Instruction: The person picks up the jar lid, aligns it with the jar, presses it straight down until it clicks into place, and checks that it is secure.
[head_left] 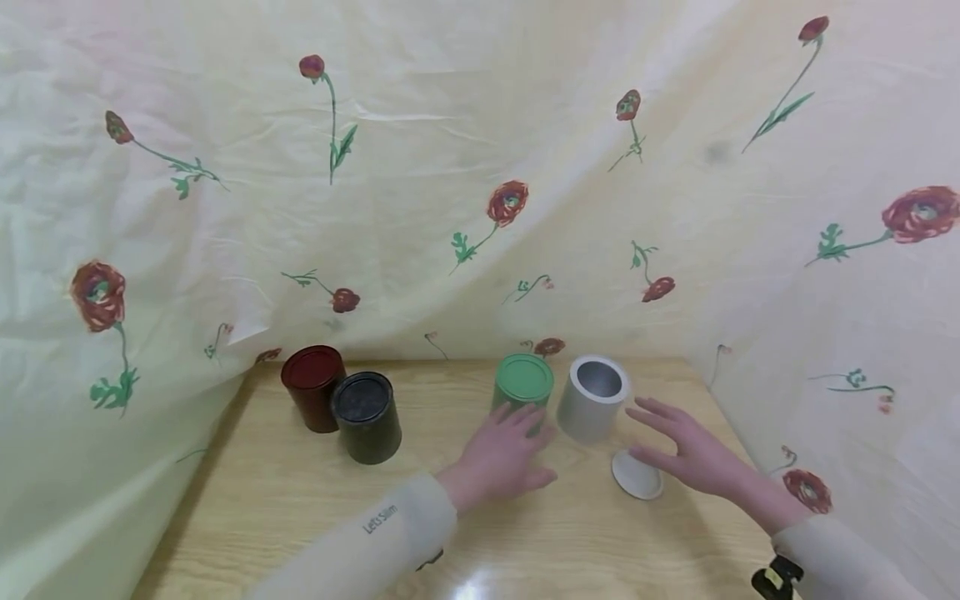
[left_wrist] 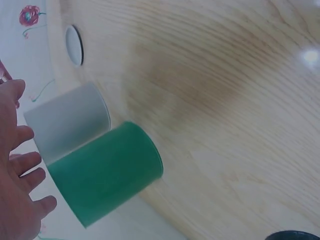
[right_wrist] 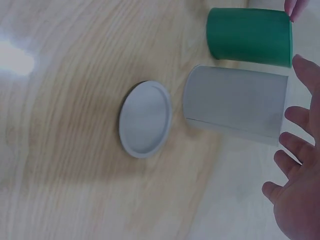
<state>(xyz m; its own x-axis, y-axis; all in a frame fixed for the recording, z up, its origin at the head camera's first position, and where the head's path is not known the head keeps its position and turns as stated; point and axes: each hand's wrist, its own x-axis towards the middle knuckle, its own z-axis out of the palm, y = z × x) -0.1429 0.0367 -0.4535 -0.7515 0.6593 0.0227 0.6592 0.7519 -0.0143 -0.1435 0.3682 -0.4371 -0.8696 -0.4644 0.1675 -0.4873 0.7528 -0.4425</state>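
Note:
My left hand is held out with spread fingers in front of the green can, overlapping its lower part in the head view. The green can stands upright with its green lid on. Beside it stands a white can with no lid, its grey inside showing. My right hand, fingers apart and holding nothing, hovers to the right of the white can. Below that hand a round white lid lies flat on the table; the right wrist view shows the lid with its raised rim.
At the back left, a dark red can and a black can stand close together with lids on. The wooden table is bordered at the back and sides by a pale flowered cloth.

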